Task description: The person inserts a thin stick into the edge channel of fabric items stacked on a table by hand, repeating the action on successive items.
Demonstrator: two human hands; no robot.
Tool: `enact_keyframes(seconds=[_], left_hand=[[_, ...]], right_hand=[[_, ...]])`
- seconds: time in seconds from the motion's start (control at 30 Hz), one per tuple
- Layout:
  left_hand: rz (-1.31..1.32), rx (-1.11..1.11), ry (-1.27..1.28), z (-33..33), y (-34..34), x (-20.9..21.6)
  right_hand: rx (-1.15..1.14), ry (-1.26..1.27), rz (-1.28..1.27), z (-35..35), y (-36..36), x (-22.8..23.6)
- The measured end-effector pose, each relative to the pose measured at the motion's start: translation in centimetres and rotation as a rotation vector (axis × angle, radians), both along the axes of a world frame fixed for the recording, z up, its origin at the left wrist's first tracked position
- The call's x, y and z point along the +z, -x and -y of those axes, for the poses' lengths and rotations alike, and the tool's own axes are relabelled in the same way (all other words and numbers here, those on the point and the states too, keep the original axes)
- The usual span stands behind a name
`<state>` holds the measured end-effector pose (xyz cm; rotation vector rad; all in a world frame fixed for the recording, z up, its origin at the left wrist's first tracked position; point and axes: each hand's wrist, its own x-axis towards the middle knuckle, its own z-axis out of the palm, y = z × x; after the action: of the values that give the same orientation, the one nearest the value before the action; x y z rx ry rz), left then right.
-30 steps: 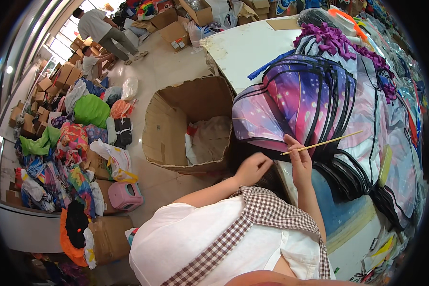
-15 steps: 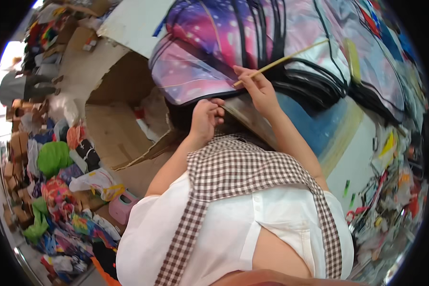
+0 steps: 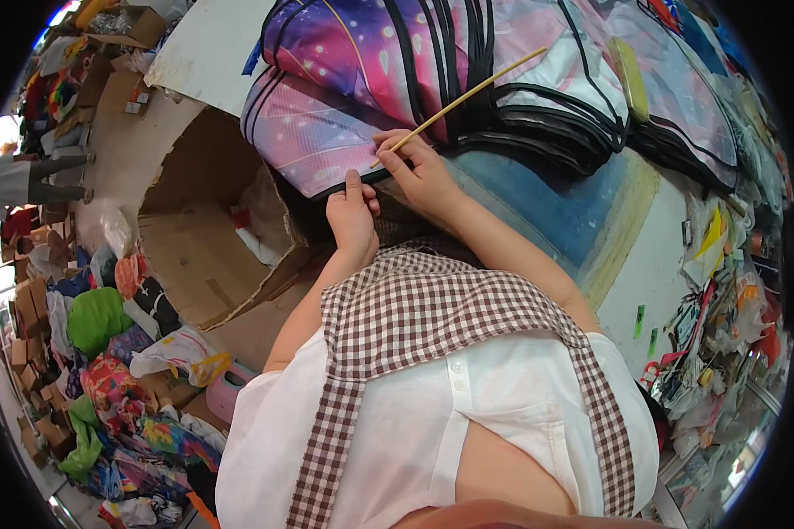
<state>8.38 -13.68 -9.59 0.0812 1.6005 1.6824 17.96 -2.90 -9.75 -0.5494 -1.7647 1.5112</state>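
Now, the left hand [image 3: 353,222] stands thumb-up, its grip closed on the black edge of the pink-purple fabric [image 3: 316,143] lying over the counter [image 3: 648,256]; just beside, the right hand [image 3: 422,179] bends inward, its grip pinching a thin stick [image 3: 478,89] slanted up to the right.

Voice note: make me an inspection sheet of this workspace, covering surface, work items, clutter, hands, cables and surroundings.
Surface: white table with a blue panel, its border yellowish.
Work items: pink and purple fabric with black edging; thin yellow stick, slanting over the fabric.
Clutter: yellow block among the fabrics; mixed scraps at right.
Hands: right hand holds the stick in its fingers; left hand has its thumb at the fabric's edge, grip unclear.
Cables: nothing seen.
Surroundings: open cardboard box left of the table; heaped bags farther left; person standing beyond.
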Motion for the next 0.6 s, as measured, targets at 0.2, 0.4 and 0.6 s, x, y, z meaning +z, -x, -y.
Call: enact_keyframes(seconds=[0.2,0.4,0.6], left_hand=[[-0.053,0.029,-0.020,-0.6,0.0,-0.8],[-0.068,0.032,0.011,-0.5,0.2,-1.1],[-0.049,0.017,-0.024,-0.4,-0.1,-0.6]], right_hand=[[-0.019,-0.196,0.023,-0.1,0.4,-0.9],[-0.020,-0.371,0.101,-0.1,0.4,-0.6],[-0.020,-0.377,0.093,-0.2,-0.1,-0.3]])
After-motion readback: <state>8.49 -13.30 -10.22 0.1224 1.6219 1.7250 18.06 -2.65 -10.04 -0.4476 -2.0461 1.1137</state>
